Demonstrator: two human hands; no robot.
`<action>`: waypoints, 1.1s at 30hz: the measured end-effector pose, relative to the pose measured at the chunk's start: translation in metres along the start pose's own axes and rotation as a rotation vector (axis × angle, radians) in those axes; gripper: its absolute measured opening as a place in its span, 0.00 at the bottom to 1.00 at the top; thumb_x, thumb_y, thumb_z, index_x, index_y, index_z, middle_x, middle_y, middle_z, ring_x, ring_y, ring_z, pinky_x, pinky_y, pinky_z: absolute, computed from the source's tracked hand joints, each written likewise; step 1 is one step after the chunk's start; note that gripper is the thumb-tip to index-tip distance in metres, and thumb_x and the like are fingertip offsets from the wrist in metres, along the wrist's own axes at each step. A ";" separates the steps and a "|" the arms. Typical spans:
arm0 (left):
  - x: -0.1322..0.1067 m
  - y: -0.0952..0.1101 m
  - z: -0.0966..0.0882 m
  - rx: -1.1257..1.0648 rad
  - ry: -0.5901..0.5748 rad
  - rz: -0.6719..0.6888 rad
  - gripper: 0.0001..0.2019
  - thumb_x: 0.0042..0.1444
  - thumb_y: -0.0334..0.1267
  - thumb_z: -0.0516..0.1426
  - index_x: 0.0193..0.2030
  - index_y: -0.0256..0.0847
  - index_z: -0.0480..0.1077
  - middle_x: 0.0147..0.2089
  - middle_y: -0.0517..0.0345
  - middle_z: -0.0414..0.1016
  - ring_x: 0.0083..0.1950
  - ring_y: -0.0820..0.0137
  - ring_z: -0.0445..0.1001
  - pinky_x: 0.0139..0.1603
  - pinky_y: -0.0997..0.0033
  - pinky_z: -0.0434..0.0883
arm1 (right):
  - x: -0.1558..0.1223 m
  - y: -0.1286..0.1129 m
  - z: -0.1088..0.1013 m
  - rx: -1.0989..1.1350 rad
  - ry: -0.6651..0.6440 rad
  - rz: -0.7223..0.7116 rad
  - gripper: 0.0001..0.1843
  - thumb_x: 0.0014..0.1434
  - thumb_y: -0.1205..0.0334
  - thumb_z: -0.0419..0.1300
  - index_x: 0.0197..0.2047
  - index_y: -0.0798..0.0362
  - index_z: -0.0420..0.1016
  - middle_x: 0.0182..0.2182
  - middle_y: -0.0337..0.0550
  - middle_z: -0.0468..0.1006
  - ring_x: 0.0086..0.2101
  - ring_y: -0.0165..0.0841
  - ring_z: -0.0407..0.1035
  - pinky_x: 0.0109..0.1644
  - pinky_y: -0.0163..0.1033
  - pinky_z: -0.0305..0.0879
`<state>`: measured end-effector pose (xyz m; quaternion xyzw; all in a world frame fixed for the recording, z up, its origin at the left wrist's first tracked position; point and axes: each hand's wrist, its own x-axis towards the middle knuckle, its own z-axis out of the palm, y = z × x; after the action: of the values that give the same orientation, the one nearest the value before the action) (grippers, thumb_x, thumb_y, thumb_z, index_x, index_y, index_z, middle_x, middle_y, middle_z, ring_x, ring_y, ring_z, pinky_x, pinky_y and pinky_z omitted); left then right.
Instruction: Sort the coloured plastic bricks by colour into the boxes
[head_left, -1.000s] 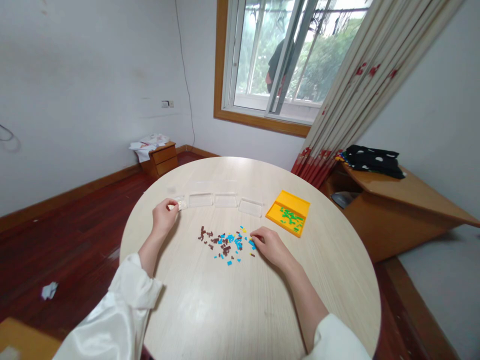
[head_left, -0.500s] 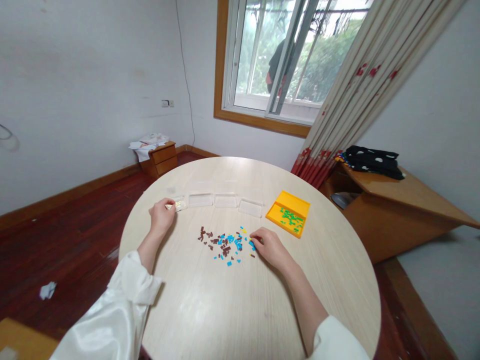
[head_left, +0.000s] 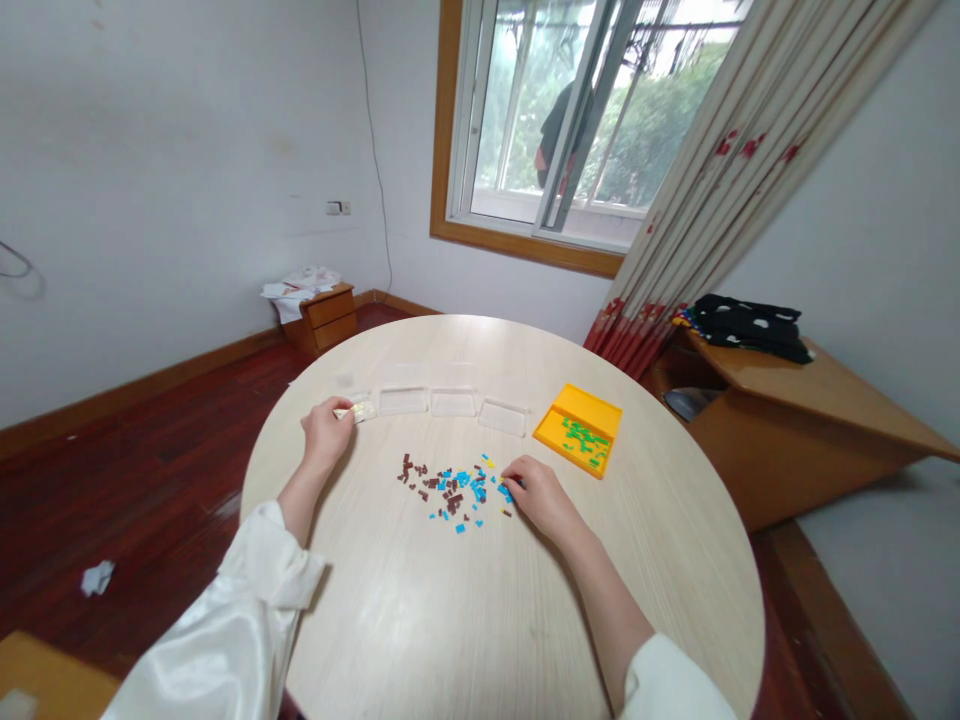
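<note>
A loose pile of small brown, blue and a few yellow pieces lies in the middle of the round pale wooden table. My right hand rests at the pile's right edge, fingers curled and pinched over a blue piece. My left hand is closed at the leftmost clear tray, which holds pale yellowish pieces; what its fingers hold is too small to make out. Three more clear trays stand in a row. An orange tray holds green pieces.
A wooden desk with black dotted cloth stands at the right, beside a curtain. A small wooden nightstand with papers sits by the far wall. A crumpled paper lies on the dark floor. Someone is outside the window.
Both hands have stayed almost in place; the left hand shifted slightly at the leftmost tray. The view moved a little.
</note>
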<state>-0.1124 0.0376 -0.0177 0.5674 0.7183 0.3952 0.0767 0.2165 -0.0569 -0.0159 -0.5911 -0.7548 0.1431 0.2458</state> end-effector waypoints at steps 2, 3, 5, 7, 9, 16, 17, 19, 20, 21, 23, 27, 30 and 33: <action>0.000 0.000 0.000 -0.006 -0.004 -0.003 0.11 0.45 0.38 0.53 0.32 0.38 0.74 0.25 0.56 0.74 0.29 0.64 0.71 0.35 0.69 0.63 | 0.000 -0.001 0.000 -0.003 0.001 0.002 0.08 0.53 0.73 0.56 0.29 0.55 0.76 0.30 0.44 0.75 0.34 0.32 0.70 0.41 0.36 0.65; 0.000 0.000 0.000 -0.009 -0.004 -0.005 0.11 0.45 0.38 0.53 0.32 0.38 0.74 0.25 0.55 0.74 0.30 0.64 0.71 0.35 0.69 0.63 | 0.000 -0.001 0.000 0.000 0.003 0.003 0.08 0.53 0.73 0.56 0.29 0.55 0.75 0.30 0.45 0.75 0.34 0.32 0.70 0.41 0.36 0.65; 0.000 -0.001 0.000 -0.017 -0.001 -0.007 0.11 0.45 0.38 0.52 0.32 0.37 0.73 0.25 0.56 0.73 0.29 0.65 0.70 0.35 0.69 0.63 | 0.000 -0.001 0.000 0.007 0.005 -0.002 0.08 0.53 0.74 0.56 0.28 0.55 0.75 0.30 0.45 0.75 0.33 0.32 0.69 0.41 0.35 0.64; 0.000 -0.001 0.000 -0.031 0.015 -0.003 0.10 0.45 0.37 0.52 0.31 0.38 0.73 0.26 0.56 0.73 0.29 0.65 0.70 0.36 0.69 0.63 | 0.000 0.000 0.001 0.010 0.010 -0.008 0.09 0.53 0.74 0.55 0.28 0.55 0.75 0.30 0.44 0.75 0.33 0.32 0.69 0.40 0.36 0.64; 0.001 -0.001 0.000 -0.055 0.050 0.006 0.10 0.46 0.38 0.52 0.31 0.38 0.73 0.27 0.56 0.74 0.29 0.66 0.69 0.36 0.69 0.63 | 0.000 0.001 0.001 0.005 0.012 -0.011 0.09 0.53 0.74 0.55 0.28 0.55 0.75 0.29 0.44 0.75 0.33 0.32 0.69 0.40 0.36 0.64; -0.003 0.008 -0.004 -0.209 0.204 0.040 0.11 0.50 0.39 0.50 0.34 0.37 0.71 0.34 0.54 0.74 0.32 0.69 0.67 0.37 0.72 0.65 | 0.001 0.003 0.000 0.084 0.161 -0.037 0.08 0.55 0.70 0.53 0.29 0.54 0.73 0.30 0.44 0.75 0.33 0.33 0.69 0.40 0.38 0.65; -0.005 0.011 -0.003 -0.249 0.207 0.045 0.11 0.50 0.39 0.50 0.34 0.36 0.71 0.33 0.55 0.74 0.31 0.70 0.67 0.36 0.72 0.65 | 0.002 0.002 0.000 0.102 0.201 -0.039 0.08 0.55 0.69 0.53 0.30 0.54 0.73 0.30 0.45 0.75 0.33 0.33 0.69 0.40 0.38 0.65; -0.011 0.019 0.000 -0.357 0.174 0.058 0.11 0.49 0.39 0.51 0.34 0.36 0.71 0.31 0.55 0.73 0.31 0.70 0.67 0.35 0.72 0.65 | 0.002 0.001 0.000 0.128 0.268 -0.042 0.08 0.56 0.68 0.52 0.30 0.54 0.72 0.30 0.45 0.75 0.32 0.33 0.68 0.39 0.39 0.65; -0.016 0.025 0.003 -0.423 0.134 0.065 0.11 0.49 0.40 0.52 0.33 0.36 0.70 0.30 0.55 0.73 0.31 0.71 0.68 0.35 0.72 0.66 | 0.003 0.000 -0.001 0.139 0.292 -0.044 0.08 0.56 0.68 0.52 0.30 0.54 0.72 0.30 0.45 0.75 0.32 0.33 0.68 0.38 0.39 0.65; -0.021 0.031 0.006 -0.491 0.076 0.071 0.10 0.48 0.40 0.53 0.31 0.35 0.70 0.30 0.55 0.73 0.31 0.70 0.69 0.36 0.72 0.67 | 0.003 -0.002 -0.001 0.151 0.312 -0.047 0.09 0.56 0.68 0.51 0.30 0.54 0.72 0.30 0.45 0.75 0.32 0.34 0.68 0.38 0.39 0.65; -0.035 0.045 0.013 -0.606 -0.080 0.073 0.10 0.47 0.41 0.55 0.30 0.36 0.71 0.30 0.55 0.74 0.31 0.70 0.70 0.36 0.72 0.68 | 0.003 -0.006 -0.001 0.178 0.339 -0.058 0.09 0.56 0.67 0.51 0.31 0.54 0.72 0.30 0.46 0.75 0.32 0.33 0.68 0.37 0.38 0.65; -0.072 0.076 0.030 -0.752 -0.495 0.063 0.12 0.45 0.42 0.59 0.32 0.35 0.73 0.26 0.56 0.74 0.26 0.71 0.71 0.31 0.71 0.68 | 0.002 -0.017 0.001 0.248 0.365 -0.075 0.08 0.57 0.66 0.52 0.31 0.53 0.72 0.31 0.45 0.75 0.33 0.33 0.69 0.37 0.37 0.66; -0.096 0.093 0.039 -0.826 -0.708 0.047 0.15 0.43 0.43 0.62 0.35 0.33 0.74 0.26 0.54 0.75 0.26 0.71 0.72 0.30 0.71 0.69 | 0.001 -0.026 0.006 0.305 0.345 -0.102 0.08 0.57 0.65 0.52 0.31 0.53 0.73 0.31 0.45 0.76 0.34 0.33 0.70 0.39 0.38 0.67; -0.108 0.101 0.042 -0.922 -0.825 0.011 0.18 0.42 0.43 0.63 0.39 0.33 0.75 0.32 0.51 0.78 0.29 0.71 0.74 0.35 0.70 0.71 | 0.001 -0.034 0.012 0.364 0.323 -0.131 0.08 0.56 0.65 0.53 0.31 0.53 0.73 0.31 0.44 0.77 0.34 0.33 0.70 0.39 0.38 0.67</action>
<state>0.0245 -0.0325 -0.0167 0.5859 0.3818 0.4132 0.5833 0.1814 -0.0640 -0.0088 -0.5020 -0.7043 0.1641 0.4744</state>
